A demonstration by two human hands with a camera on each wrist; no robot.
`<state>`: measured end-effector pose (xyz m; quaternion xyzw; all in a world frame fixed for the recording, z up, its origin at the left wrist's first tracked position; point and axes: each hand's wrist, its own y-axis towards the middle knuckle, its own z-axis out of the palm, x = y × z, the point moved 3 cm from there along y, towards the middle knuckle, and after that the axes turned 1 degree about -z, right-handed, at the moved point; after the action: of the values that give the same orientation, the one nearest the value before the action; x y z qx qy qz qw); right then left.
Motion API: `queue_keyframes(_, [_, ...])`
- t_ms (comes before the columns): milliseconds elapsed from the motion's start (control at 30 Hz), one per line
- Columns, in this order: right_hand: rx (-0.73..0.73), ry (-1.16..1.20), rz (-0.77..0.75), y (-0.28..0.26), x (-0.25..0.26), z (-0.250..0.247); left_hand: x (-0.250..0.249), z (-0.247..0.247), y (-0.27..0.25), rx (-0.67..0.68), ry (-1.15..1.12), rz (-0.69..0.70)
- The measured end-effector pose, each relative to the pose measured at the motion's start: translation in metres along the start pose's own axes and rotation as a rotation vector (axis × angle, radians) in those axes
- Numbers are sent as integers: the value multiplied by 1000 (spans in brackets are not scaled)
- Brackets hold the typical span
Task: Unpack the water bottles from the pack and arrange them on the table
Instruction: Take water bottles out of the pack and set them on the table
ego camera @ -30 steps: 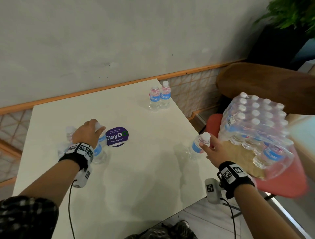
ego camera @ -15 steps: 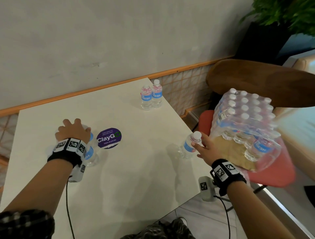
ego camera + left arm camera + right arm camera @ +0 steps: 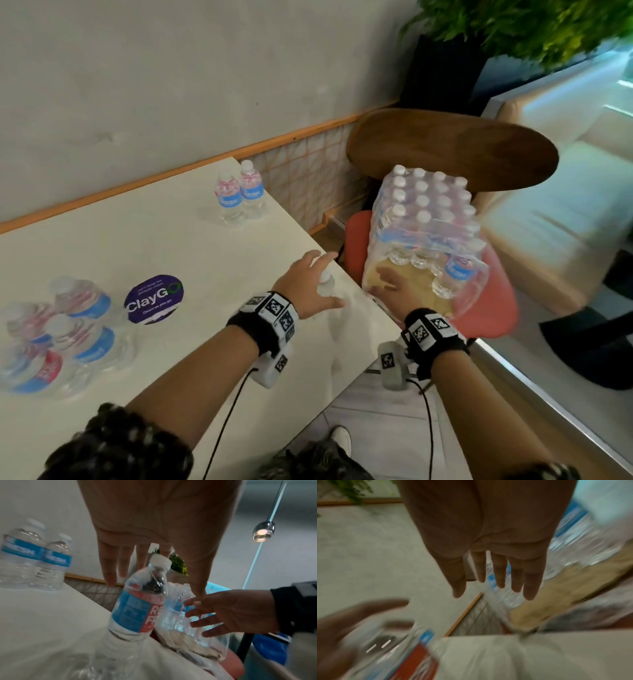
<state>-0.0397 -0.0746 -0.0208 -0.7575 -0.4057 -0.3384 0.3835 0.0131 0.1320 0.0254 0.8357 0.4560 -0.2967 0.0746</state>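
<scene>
A shrink-wrapped pack of water bottles sits on a red chair seat beside the table, its near side torn open. One small bottle with a blue and red label stands at the table's right edge. My left hand hovers over its cap with fingers spread and does not grip it. My right hand reaches with straight fingers into the torn plastic at the pack's near corner. Several bottles stand clustered at the table's left. Two more bottles stand at the far edge.
A round purple ClayGo sticker lies on the white table. The brown chair back rises behind the pack, and a potted plant stands in the corner. A grey wall runs along the table's far side.
My left hand left the bottle cluster and crossed right to the bottle at the table edge. My right hand let go of that bottle and moved to the pack's torn side.
</scene>
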Motion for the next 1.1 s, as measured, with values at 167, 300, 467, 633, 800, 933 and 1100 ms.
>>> queue_keyframes(167, [-334,7,203,15,-41,-89,9,0,9,34,81,-9])
queue_keyframes(300, [-495,-12,236,29,-50,-114,37,-25,-7,68,187,-106])
queue_keyframes(467, [-527,-20,319,42,-51,-117,92,-66,-62,100,382,-306])
queue_keyframes(633, [-529,-31,385,50,-57,-122,132,-106,-116,220,546,-501])
queue_keyframes(800, [-395,53,473,43,-64,-129,147,-117,-151,262,654,-576])
queue_keyframes(933, [-528,136,398,48,-56,-127,150,-123,-165,252,642,-591])
queue_keyframes(1100, [-515,131,408,84,-95,-138,150,-125,-171,305,666,-561])
